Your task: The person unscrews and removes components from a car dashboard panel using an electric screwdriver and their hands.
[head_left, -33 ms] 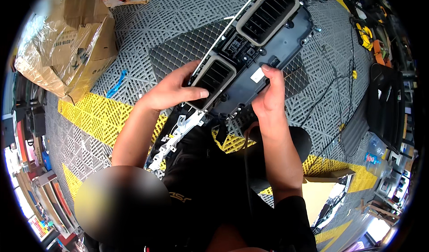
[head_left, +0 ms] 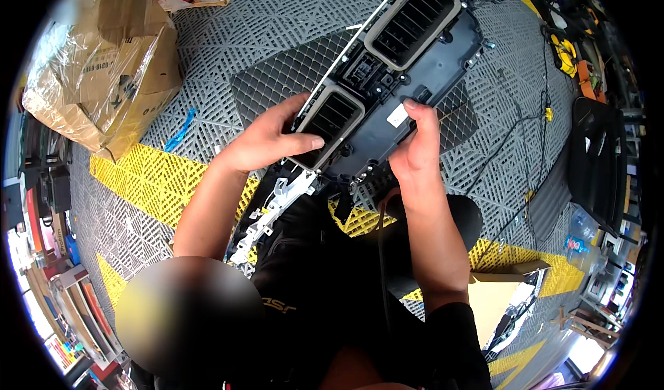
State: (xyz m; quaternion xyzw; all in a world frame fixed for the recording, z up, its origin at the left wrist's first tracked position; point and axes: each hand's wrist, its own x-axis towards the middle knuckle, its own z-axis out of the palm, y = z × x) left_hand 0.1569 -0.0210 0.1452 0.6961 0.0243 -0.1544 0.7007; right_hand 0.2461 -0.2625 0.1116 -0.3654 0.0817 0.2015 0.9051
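A long dark car dashboard trim panel (head_left: 443, 65) is tilted across the view, its back side up, running from near my lap to the far right. Two rectangular air vents with grey rims sit along it, a near vent (head_left: 333, 116) and a far vent (head_left: 413, 23). My left hand (head_left: 266, 137) grips its left edge, thumb lying over the near vent. On the opposite edge my right hand (head_left: 418, 141) is closed, thumb on top beside a white label (head_left: 397, 116); its other fingers are hidden beneath. A white bracketed strip (head_left: 283, 200) extends from the panel's near end.
A quilted black mat (head_left: 277, 78) lies under the panel on grey and yellow floor tiles. At left stand a plastic-wrapped cardboard box (head_left: 104, 65) and a blue strip (head_left: 181, 130). Cables (head_left: 515, 123), a black case-like piece (head_left: 598, 161) and an open carton (head_left: 494, 303) lie at right.
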